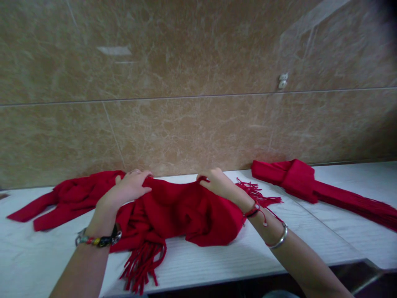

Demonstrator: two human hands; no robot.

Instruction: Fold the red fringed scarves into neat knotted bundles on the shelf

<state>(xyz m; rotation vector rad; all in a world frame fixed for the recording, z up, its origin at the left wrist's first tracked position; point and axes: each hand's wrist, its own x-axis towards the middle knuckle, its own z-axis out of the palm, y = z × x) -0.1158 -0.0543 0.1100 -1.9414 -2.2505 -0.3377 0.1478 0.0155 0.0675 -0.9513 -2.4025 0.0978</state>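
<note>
A red fringed scarf (186, 207) lies bunched on the white surface in front of me, its far edge drawn up between my hands. My left hand (132, 186) has its fingers curled over the far left part of that edge, the thumb on the near side. Farther right, my right hand (214, 182) pinches the same edge between thumb and fingers. One tasselled end of the scarf hangs toward the front of the surface; more fringe shows beyond my right wrist. Both wrists wear bracelets.
A crumpled red cloth (74, 194) lies left of my left hand. At the right rests another red scarf (297, 178), folded, with its fringed end trailing right. A brown marbled tile wall (186, 132) rises behind the white surface (198, 265). A small white fitting (283, 80) sits on the wall.
</note>
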